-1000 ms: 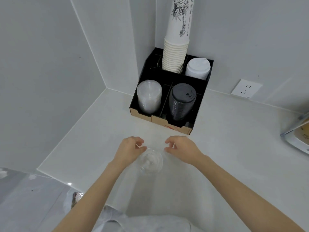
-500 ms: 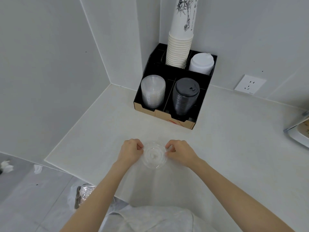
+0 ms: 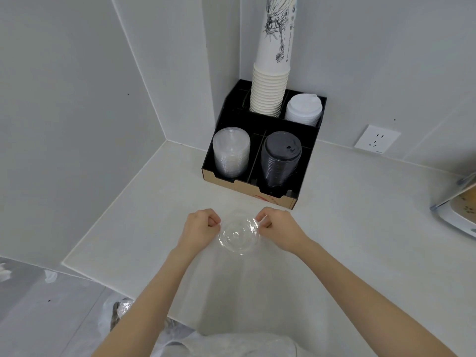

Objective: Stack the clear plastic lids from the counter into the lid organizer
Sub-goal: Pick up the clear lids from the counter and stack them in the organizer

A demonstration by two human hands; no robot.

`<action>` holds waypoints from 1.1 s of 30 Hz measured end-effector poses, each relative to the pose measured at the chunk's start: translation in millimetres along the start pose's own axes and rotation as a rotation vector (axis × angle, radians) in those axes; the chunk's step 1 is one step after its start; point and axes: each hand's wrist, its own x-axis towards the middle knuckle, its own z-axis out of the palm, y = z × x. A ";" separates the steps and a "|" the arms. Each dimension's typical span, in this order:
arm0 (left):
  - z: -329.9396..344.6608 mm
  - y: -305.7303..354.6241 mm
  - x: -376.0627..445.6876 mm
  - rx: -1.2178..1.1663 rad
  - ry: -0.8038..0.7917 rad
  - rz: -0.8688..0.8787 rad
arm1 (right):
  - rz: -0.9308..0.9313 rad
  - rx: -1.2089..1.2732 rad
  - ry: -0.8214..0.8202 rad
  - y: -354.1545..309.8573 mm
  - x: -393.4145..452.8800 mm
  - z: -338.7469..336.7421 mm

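A clear plastic lid (image 3: 239, 235) is held between both hands just above the white counter (image 3: 360, 228). My left hand (image 3: 199, 229) pinches its left rim and my right hand (image 3: 279, 226) pinches its right rim. Beyond them, in the corner, stands the black lid organizer (image 3: 257, 124). Its front left compartment holds a stack of clear lids (image 3: 231, 154). The front right compartment holds black lids (image 3: 281, 158).
A tall stack of white paper cups (image 3: 270, 91) and a stack of white lids (image 3: 304, 109) fill the organizer's back compartments. A wall socket (image 3: 376, 139) is on the right wall. A tray-like object (image 3: 456, 210) lies at the right edge. The counter's edge runs at lower left.
Both hands closed in on the clear lid from either side and took hold of its rim. The lid now sits slightly nearer the organizer.
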 end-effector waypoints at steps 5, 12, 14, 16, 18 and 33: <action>-13.1 11.5 13.1 -0.072 0.056 0.033 | -0.053 0.126 0.022 -14.7 7.4 -20.4; -27.2 32.0 27.2 -0.258 0.114 0.023 | -0.206 0.196 0.114 -41.5 15.2 -46.1; -30.6 39.7 30.1 -0.376 0.117 -0.036 | -0.266 0.159 0.147 -51.8 14.0 -51.1; -33.6 45.2 32.5 -0.521 0.114 -0.117 | -0.344 0.049 0.173 -58.7 12.8 -52.1; -37.7 48.6 35.1 -0.665 0.092 -0.195 | -0.440 -0.115 0.199 -61.8 13.4 -49.8; -70.9 62.8 48.5 -1.107 0.042 -0.083 | -0.541 -0.300 0.455 -67.9 39.0 -61.1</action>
